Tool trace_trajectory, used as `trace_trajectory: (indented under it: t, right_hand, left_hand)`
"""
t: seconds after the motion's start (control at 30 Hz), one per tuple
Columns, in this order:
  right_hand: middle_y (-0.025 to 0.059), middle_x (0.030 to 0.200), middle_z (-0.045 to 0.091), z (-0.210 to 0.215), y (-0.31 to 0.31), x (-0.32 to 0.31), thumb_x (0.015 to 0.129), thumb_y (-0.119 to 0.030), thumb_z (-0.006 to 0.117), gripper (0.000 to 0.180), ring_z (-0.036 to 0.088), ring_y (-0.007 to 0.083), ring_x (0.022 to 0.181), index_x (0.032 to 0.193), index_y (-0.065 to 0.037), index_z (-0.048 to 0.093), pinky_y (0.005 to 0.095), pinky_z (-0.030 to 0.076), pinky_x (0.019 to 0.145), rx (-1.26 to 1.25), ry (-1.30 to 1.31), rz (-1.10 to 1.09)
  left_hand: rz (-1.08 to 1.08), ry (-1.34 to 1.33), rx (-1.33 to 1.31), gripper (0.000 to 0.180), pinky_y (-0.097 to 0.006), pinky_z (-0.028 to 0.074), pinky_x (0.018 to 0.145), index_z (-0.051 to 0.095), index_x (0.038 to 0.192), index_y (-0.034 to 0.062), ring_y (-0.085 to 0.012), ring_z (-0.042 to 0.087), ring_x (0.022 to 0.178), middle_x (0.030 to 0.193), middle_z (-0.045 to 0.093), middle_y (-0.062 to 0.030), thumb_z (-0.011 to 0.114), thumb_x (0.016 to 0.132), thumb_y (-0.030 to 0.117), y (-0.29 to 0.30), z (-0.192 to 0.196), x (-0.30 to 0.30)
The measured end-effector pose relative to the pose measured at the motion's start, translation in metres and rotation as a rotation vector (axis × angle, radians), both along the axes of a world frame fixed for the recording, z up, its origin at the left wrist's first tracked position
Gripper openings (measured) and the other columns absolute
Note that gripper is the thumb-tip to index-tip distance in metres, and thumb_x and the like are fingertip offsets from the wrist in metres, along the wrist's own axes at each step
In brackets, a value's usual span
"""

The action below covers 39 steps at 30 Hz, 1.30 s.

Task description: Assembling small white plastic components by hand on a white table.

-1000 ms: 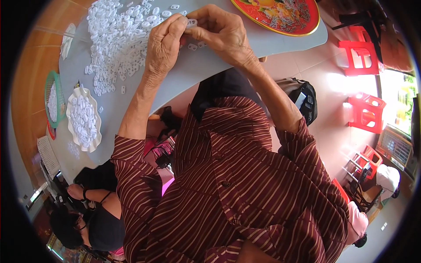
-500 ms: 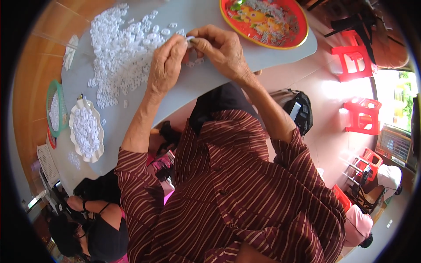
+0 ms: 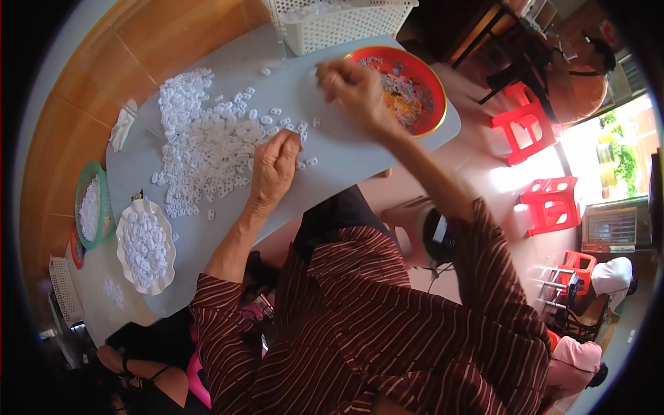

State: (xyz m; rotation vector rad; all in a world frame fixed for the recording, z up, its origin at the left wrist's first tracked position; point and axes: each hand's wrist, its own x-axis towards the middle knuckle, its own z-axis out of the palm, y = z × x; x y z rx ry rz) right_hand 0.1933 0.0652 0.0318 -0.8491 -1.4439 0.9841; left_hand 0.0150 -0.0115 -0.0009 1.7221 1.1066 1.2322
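My left hand [image 3: 275, 166] rests curled on the pile of small white plastic pieces [image 3: 204, 149]; my right hand [image 3: 349, 86] pinches one far right, beside the red tray [image 3: 437, 86]. The near-left white dish [image 3: 145, 249] is full, yet most of the pile remains loose.

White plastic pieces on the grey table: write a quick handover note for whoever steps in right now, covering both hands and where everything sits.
Left hand: closed, resting on the edge of the loose pile of white pieces.
Right hand: reached out to the rim of the red tray; whether it holds a piece is unclear.
Grey table also carries a white scalloped dish and a green basket, both holding white pieces, and a white basket at the far edge.
Most pieces lie loose in the pile.
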Motion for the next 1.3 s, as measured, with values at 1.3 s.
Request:
trace_trajectory:
  t: [1.3]
  right_hand:
    - [0.0138,0.083,0.068,-0.037,0.072,-0.056,0.072,-0.008,0.064,0.016,0.066,0.0285,0.08,0.086,-0.003,0.068,0.0364,0.05,0.075,0.401,-1.023,0.329]
  left_hand:
    - [0.001,-0.034,0.005,0.012,-0.029,0.042,0.053,0.053,0.086,-0.0022,-0.0143,0.047,0.054,0.062,0.05,-0.0084,0.054,0.09,0.009,-0.001,-0.008,0.008]
